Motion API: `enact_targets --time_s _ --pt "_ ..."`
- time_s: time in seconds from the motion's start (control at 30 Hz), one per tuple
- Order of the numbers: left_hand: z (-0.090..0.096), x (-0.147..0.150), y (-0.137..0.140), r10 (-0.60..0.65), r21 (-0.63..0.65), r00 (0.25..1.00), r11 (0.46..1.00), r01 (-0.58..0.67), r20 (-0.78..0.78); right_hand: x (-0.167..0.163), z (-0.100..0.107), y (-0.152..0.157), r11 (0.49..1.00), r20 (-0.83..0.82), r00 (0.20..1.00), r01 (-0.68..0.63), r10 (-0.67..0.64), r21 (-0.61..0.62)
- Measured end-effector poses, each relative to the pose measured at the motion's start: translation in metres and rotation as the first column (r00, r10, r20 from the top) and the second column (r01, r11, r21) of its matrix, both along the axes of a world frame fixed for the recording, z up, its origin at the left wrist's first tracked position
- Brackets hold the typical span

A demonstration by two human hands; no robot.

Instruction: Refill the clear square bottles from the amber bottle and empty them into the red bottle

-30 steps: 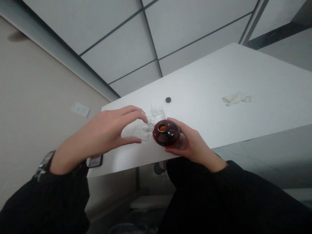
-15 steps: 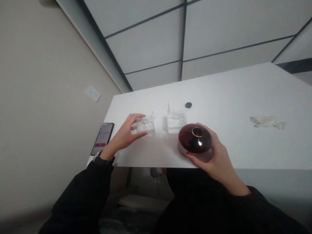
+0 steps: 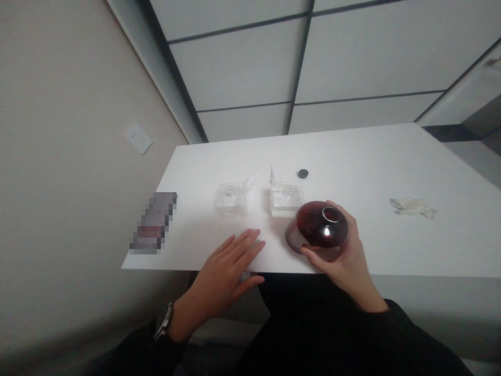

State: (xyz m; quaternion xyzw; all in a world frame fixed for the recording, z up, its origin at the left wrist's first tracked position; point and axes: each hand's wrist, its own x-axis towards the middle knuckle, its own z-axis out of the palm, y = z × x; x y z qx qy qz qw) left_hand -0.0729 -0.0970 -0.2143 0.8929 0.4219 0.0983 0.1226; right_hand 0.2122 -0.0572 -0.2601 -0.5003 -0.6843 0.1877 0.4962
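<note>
Left hand (image 3: 229, 266) is now off the left clear box (image 3: 230, 202), fingers straight, apparently empty; right hand (image 3: 349, 256) curls round red vase (image 3: 313, 224), presumably steadying it.

Inscriptions, brands, numerals: none legible from where I stand. Item: phone (image 3: 154, 223), at the left end of the surface (image 3: 360, 162); display obscured by coarse grey and reddish blocks, any wording or figures on it unreadable.

Dark red vessel (image 3: 319, 224): is gleaming, bulging roundly
Vessel's mouth (image 3: 332, 214): is facing upward
Vessel's spot: is sitting toward four o'clock
</note>
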Motion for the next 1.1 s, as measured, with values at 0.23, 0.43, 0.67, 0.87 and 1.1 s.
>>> enact_targets --time_s 0.23,0.43,0.67,0.87,1.1 --pt "-0.024 0.003 -0.019 0.024 0.077 0.996 0.997 -0.018 -0.082 -0.001 -0.003 0.003 1.000 -0.041 0.999 -0.011 0.012 0.016" --pt "-0.029 0.002 -0.031 0.048 0.155 0.995 0.987 -0.034 -0.087 0.002 -0.006 0.007 0.991 -0.227 0.970 -0.110 0.089 -0.080" --pt "-0.034 -0.001 -0.040 0.078 0.228 0.991 0.972 -0.051 -0.110 0.027 -0.008 0.021 0.979 -0.729 0.658 0.066 -0.187 -0.192" --pt "-0.038 -0.002 -0.048 0.112 0.236 0.987 0.968 -0.083 -0.113 0.080 -0.003 0.012 0.947 -0.691 0.649 0.246 -0.320 -0.207" --pt "-0.045 0.001 -0.050 0.160 0.183 0.982 0.973 -0.140 -0.097 0.129 0.057 0.000 0.944 -0.647 0.696 0.301 -0.312 -0.132"
